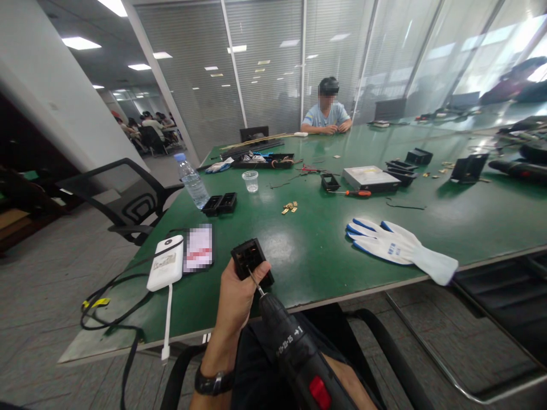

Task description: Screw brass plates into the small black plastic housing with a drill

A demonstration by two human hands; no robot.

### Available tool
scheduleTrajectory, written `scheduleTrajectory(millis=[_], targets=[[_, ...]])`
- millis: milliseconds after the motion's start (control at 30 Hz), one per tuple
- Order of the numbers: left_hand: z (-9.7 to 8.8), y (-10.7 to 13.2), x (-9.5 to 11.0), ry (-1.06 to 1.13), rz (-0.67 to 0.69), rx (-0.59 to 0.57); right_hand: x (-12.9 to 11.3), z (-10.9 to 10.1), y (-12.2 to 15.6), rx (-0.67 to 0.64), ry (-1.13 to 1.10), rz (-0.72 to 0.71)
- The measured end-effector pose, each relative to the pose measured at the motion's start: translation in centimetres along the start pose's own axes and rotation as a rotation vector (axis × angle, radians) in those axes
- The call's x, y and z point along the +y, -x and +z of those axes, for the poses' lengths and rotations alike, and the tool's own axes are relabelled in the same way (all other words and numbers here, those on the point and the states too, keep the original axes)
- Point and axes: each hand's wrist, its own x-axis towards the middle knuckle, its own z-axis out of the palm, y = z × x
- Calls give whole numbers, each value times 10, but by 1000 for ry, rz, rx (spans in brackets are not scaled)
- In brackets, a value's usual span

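Observation:
My left hand (239, 290) is closed around a small black plastic box (248, 250), its thumb along the near side, over the table's front edge. A black power drill (290, 341) with a red switch points up and away from me, its long thin bit reaching into the box beside my thumb. Whether the bit sits on a screw is too small to tell. My right forearm (348, 381) runs beneath the drill, which my right hand holds up; the drill's body hides those fingers. Beyond the box lie several small brass-coloured pieces (290, 207) in a loose pile.
On the left are a white power bank (166, 263) with cables, a phone-sized item (199, 248), black boxes (219, 204) and a water bottle (192, 181). A plastic cup (250, 181), glove (397, 247) and screwdriver (361, 193) lie around. A person (327, 111) sits across the table.

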Motion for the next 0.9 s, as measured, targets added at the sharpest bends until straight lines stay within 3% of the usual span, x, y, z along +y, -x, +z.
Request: scheduleTrajectory(millis=[367, 700, 900], targets=[[1, 1, 1, 32, -23, 19, -2, -4, -1, -38, -188, 59], [-2, -1, -5, -13, 6, 2, 27, 2, -1, -29, -238, -34], [-1, -2, -7, -27, 29, 21, 40, 12, 2, 7, -276, 2]])
